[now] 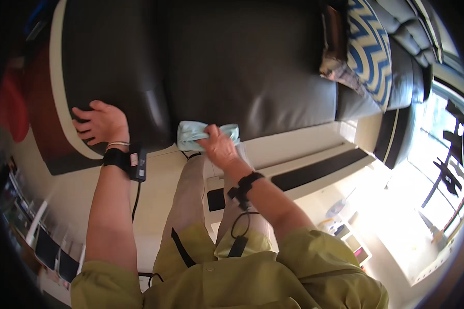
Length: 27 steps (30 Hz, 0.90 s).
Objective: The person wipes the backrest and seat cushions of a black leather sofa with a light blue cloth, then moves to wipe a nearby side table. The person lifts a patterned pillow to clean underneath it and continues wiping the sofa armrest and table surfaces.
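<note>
My right hand [217, 146] grips a bunched light-blue cloth [191, 135] at the front edge of a dark leather sofa seat [236, 77]. Folds of the cloth stick out on both sides of the fingers. Over the seat's left part, near the light-trimmed armrest, my left hand [102, 123] is spread with its palm turned up and nothing in it. Each wrist wears a black strap with a device and a cable.
A blue-and-white chevron cushion [369, 54] lies at the sofa's right, beside a brownish fabric item [342, 73]. Below the seat front is a low bench or shelf with a dark panel [319, 168]. A red object [13, 104] stands at the far left, and a bright window is at right.
</note>
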{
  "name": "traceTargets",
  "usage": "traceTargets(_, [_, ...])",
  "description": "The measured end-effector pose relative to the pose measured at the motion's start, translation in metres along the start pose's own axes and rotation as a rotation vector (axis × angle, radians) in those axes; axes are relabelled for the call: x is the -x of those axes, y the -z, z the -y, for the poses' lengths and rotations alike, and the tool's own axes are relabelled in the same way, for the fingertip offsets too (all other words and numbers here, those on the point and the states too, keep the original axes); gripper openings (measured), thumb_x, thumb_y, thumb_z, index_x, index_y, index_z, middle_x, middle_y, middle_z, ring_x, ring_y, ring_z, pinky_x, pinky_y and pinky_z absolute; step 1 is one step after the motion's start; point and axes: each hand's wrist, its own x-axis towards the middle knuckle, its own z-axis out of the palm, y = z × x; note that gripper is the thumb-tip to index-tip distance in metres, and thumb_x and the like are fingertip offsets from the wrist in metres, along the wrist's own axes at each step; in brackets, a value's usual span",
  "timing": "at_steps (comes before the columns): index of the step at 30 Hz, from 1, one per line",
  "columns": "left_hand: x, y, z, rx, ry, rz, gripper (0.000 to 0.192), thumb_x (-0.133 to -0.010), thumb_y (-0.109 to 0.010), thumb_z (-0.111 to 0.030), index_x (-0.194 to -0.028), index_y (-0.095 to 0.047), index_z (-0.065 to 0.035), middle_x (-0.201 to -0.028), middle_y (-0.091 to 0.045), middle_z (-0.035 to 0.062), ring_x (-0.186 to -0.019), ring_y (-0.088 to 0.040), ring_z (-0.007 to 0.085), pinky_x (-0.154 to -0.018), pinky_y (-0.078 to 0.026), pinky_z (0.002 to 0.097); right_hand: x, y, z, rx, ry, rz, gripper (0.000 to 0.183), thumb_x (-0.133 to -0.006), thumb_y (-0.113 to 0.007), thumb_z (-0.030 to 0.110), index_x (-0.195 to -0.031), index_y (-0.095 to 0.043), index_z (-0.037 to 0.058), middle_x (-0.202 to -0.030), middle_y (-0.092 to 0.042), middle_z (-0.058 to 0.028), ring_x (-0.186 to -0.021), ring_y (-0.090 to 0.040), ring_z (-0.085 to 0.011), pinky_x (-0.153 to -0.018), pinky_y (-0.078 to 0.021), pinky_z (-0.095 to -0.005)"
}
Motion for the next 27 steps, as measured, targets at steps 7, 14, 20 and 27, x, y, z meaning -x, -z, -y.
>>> traceTargets(7, [-0.006, 0.003, 0.003, 0.001, 0.032, 0.029, 0.063, -0.096, -0.032, -0.047, -0.148, -0.026, -0.0125, -0.151, -0.023, 0.0205, -0.131, -0.03, 0.0427, -0.105, -0.026, 0.059, 0.075, 0.092, -0.186, 0.378, -0.696, -0.471, 0.042, -0.072, -0.065, 0.004, -0.113, -0.062, 0.0154, -0.119, -0.049, -0.0187, -0.102, -0.058, -0.0392, -0.079, -0.0522, -0.0484])
traceTargets(14, [-0.013, -0.004, 0.003, -0.028, 0.062, -0.013, 0.063, -0.095, -0.026, -0.049, -0.149, -0.027, -0.0167, -0.15, -0.031, 0.0156, -0.13, -0.036, 0.0424, -0.104, -0.027, 0.0575, 0.056, 0.033, -0.149, 0.059, -0.96, -0.796, 0.046, -0.069, -0.069, 0.006, -0.114, -0.063, 0.01, -0.117, -0.047, -0.0226, -0.099, -0.058, -0.0428, -0.076, -0.0526, -0.0492])
traceTargets(20, [-0.021, -0.012, 0.011, -0.048, 0.082, -0.023, 0.064, -0.094, -0.024, -0.049, -0.15, -0.028, -0.0184, -0.148, -0.034, 0.0177, -0.128, -0.039, 0.0431, -0.103, -0.03, 0.0587, 0.059, -0.043, -0.022, -0.278, -0.222, -0.38, 0.024, -0.066, -0.063, -0.001, -0.085, -0.068, 0.0139, -0.112, -0.051, -0.0173, -0.101, -0.059, -0.0342, -0.076, -0.0547, -0.0421])
traceTargets(27, [-0.027, -0.01, 0.008, -0.029, 0.043, -0.025, 0.065, -0.095, -0.023, -0.049, -0.15, -0.028, -0.0157, -0.146, -0.035, 0.024, -0.128, -0.038, 0.0464, -0.103, -0.033, 0.0596, 0.132, 0.057, -0.249, 0.24, -0.95, -0.871, 0.063, -0.065, -0.068, 0.003, -0.127, -0.056, 0.0132, -0.116, -0.05, -0.0233, -0.102, -0.056, -0.0451, -0.082, -0.0504, -0.0489])
